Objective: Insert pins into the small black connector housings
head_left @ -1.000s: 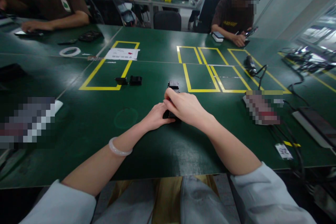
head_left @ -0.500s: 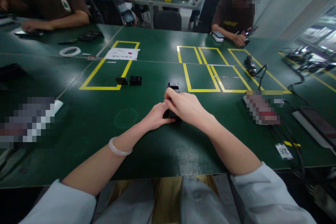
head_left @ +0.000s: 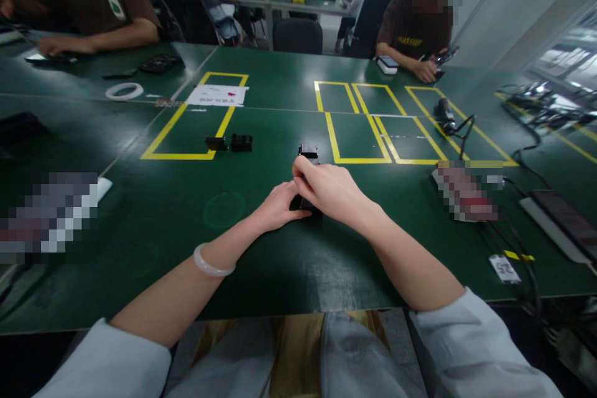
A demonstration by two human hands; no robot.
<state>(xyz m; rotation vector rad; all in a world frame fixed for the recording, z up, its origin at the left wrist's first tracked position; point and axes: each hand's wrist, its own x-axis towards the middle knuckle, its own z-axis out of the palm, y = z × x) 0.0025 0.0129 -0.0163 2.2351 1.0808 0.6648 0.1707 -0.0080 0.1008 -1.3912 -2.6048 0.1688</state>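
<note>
On the green table in front of me lies a small black part (head_left: 308, 150), its far end a raised bracket with short posts. My left hand (head_left: 280, 205) grips its left side, with the thumb along the near end and the fingertips partly covered. Over the top bends my right hand (head_left: 333, 191), its thumb and forefinger pinched close to the left fingertips. What lies inside that pinch is hidden. Farther left stand two more small black pieces, an upright plate (head_left: 216, 143) and a block-like part (head_left: 241, 143).
Yellow tape outlines (head_left: 364, 160) mark the green table (head_left: 261, 273). A white paper (head_left: 217, 96) and a roll of white tape (head_left: 124, 91) lie left. A blurred-out device (head_left: 466, 193) and black cables (head_left: 517, 242) are at right. Co-workers sit across the table.
My hands and the black part stay in practically the same place. At the far left, the co-worker's arm has shifted slightly.
</note>
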